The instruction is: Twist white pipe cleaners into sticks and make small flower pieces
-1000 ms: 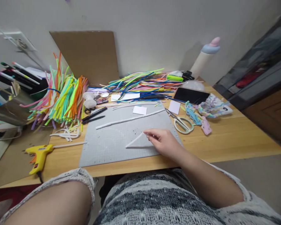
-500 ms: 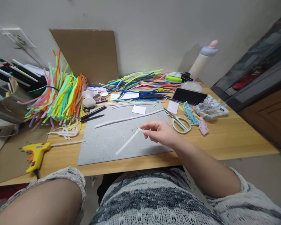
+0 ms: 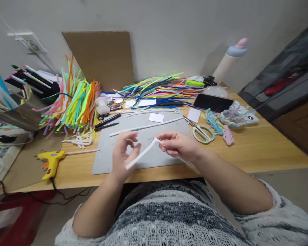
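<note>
Pretty cozy-looking speckled off-white knit sweater (image 3: 169, 217), thick charcoal bands across the front, kinda lacy openwork in spots, plus loose marled grey-white knit sleeves (image 3: 281, 218) stopping around the elbows.

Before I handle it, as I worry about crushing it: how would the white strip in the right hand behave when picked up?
The white strip is probably light, being so thin. It likely holds its shape yet bends easily: it juts out from the right hand, with a bend close by.
</note>
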`<state>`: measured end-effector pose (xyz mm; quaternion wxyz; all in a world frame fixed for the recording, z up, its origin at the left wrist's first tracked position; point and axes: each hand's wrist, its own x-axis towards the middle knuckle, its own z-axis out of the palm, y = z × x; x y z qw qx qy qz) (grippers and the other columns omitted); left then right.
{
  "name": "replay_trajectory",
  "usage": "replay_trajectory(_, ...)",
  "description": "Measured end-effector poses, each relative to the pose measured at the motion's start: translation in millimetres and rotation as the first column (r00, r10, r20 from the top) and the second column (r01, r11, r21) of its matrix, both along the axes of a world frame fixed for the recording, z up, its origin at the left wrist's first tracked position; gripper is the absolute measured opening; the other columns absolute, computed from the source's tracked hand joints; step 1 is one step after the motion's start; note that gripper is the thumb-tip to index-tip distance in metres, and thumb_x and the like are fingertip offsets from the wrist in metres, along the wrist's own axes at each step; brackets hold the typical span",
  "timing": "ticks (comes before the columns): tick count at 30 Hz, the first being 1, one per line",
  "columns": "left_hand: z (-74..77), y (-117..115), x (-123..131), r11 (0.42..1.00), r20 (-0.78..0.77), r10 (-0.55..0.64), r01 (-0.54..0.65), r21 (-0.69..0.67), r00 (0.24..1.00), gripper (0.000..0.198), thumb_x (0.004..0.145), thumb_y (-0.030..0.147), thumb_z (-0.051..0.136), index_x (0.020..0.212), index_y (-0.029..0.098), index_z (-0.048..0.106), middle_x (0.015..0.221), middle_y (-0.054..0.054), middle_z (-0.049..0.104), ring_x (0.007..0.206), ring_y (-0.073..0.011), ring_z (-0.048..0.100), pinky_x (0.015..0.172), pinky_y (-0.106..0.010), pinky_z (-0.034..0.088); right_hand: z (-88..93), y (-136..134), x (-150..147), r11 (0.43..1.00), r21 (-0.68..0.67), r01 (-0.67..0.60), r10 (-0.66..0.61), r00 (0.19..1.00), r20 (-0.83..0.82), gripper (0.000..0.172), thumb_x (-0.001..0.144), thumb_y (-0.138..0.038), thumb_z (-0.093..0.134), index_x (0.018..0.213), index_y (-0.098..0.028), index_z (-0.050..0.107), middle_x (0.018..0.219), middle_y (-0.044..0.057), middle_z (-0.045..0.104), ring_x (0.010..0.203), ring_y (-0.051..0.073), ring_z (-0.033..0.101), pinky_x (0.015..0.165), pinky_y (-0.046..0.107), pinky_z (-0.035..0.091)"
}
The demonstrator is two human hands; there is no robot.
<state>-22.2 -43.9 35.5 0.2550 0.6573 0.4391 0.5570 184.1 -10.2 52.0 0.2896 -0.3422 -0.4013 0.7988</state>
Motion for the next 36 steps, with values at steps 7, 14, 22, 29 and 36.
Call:
replay_trajectory(7, -14.8, -2, 11, 0.962, -0.233, -0.203, 0.238, 0.134, 0.951, 0.011, 0.077, 0.013, 0.062, 0.084, 0.02, 0.065, 0.085, -0.004, 0.066, 0.081, -0.0147, 0.061, 0.075, -0.031, 0.049, -18.5, -18, -9, 0.993, -0.111, -0.031, 0.031, 1.0, -0.002, 0.025, 0.068, -0.026, 0.065, 0.09, -0.017, 0.057, 0.054, -0.007, 0.054, 0.033, 0.001, 0.024, 0.035, 0.016, 0.009)
replay_trajectory(14, -4.9, -10, 4, 0.955, -0.289, -0.206, 0.256, 0.148, 0.935, 0.013, 0.075, 0.013, 0.065, 0.083, 0.023, 0.068, 0.082, -0.003, 0.07, 0.076, -0.0144, 0.064, 0.07, -0.03, 0.051, -17.7, -28, -9, 0.953, 0.301, -0.041, -0.053, 0.954, 0.297, 0.017, 0.075, -0.028, 0.059, 0.087, -0.017, 0.063, 0.056, -0.004, 0.055, 0.045, 0.005, 0.042, 0.043, 0.019, 0.031)
replay_trajectory(22, 15.7, 12, 12, 0.946, -0.044, -0.295, 0.286, -0.154, 0.954, 0.004, 0.07, 0.019, 0.07, 0.067, 0.018, 0.067, 0.069, -0.003, 0.067, 0.066, -0.0142, 0.061, 0.063, -0.027, 0.047, 3.4, -43, -4, 0.567, 0.749, -0.342, -0.194, 0.829, 0.525, 0.021, 0.081, -0.015, 0.05, 0.091, -0.02, 0.068, 0.083, 0.002, 0.07, 0.076, 0.012, 0.062, 0.07, 0.027, 0.045)
replay_trajectory(29, -18.4, 14, 34, 0.718, 0.56, -0.189, 0.503, -0.481, 0.806, 0.029, 0.065, 0.038, 0.073, 0.063, 0.014, 0.056, 0.054, 0.002, 0.054, 0.05, -0.0076, 0.045, 0.052, -0.021, 0.035, 11.6, -48, -4, 0.695, 0.717, -0.055, -0.276, 0.9, 0.337, 0.015, 0.081, -0.02, 0.054, 0.089, -0.017, 0.067, 0.084, 0.003, 0.071, 0.075, 0.012, 0.064, 0.069, 0.025, 0.049)
replay_trajectory(36, -24.6, -20, 45, 0.853, 0.496, -0.099, 0.331, -0.404, 0.862, 0.023, 0.073, 0.032, 0.068, 0.064, 0.015, 0.055, 0.064, 0.0, 0.057, 0.062, -0.011, 0.052, 0.06, -0.024, 0.04, 8.5, -45, 3, 0.541, 0.841, 0.0, -0.535, 0.772, 0.344, 0.019, 0.082, -0.022, 0.054, 0.095, -0.017, 0.066, 0.086, 0.005, 0.07, 0.076, 0.014, 0.064, 0.07, 0.028, 0.05)
